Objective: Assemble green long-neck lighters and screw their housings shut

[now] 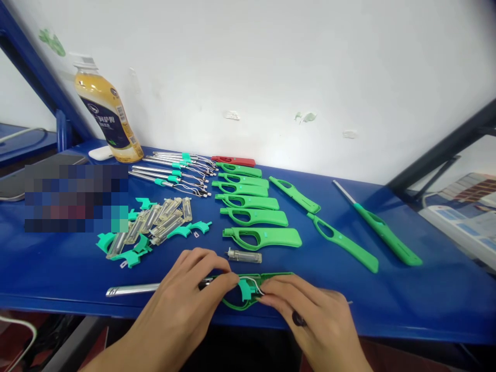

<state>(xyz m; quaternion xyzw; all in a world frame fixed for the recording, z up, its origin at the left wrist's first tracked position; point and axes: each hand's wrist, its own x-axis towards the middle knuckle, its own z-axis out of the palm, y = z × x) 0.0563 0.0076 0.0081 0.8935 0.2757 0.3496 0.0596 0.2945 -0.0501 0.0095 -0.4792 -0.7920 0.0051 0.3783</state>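
Both my hands work on a green lighter shell [248, 292] lying at the front edge of the blue table [426, 299]. My left hand [189, 294] pinches its front end, where a silver metal tube [132, 290] sticks out to the left. My right hand [306, 310] presses fingertips on the shell beside a teal trigger [245, 289] and thin white wires. A small clear fuel cell [244, 256] lies just behind the shell.
A column of green handle halves [248, 206] lies mid-table, a red one [233, 160] at the far end. Metal tubes with wires [174, 170], teal triggers and clear cells [155, 227] sit left. Finished green lighters [382, 230] lie right. A yellow bottle [106, 116] stands back left.
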